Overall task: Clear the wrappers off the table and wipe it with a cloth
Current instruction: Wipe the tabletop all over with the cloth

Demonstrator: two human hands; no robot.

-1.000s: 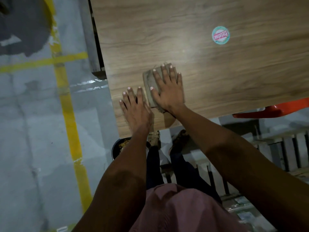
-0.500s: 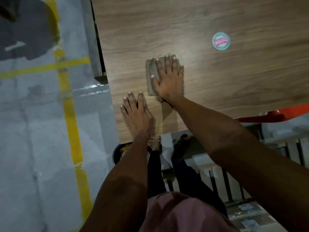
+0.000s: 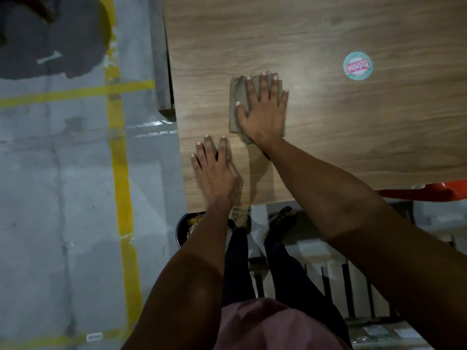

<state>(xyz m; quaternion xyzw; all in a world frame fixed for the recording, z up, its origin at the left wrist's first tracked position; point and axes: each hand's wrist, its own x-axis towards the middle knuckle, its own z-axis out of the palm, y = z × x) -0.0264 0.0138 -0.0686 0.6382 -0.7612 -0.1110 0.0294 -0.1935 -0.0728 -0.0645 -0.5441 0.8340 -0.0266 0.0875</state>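
A folded grey-brown cloth [image 3: 237, 104] lies flat on the wooden table [image 3: 328, 152] near its left edge. My right hand [image 3: 264, 112] presses down on the cloth with fingers spread, covering most of it. My left hand [image 3: 214, 170] rests palm down on the bare wood at the table's near left corner, holding nothing. A round teal and pink sticker [image 3: 357, 65] lies on the table to the right of the cloth. No wrappers show on the tabletop.
A dark bin [image 3: 184, 228] with scraps inside stands on the floor under the table's near left corner. An orange chair [image 3: 424, 193] pokes out below the near edge at right. The grey floor with yellow lines [image 3: 121, 160] lies to the left. My feet stand by the table.
My right hand has slid the cloth away from me, farther onto the table. My left hand has stayed planted near the corner.
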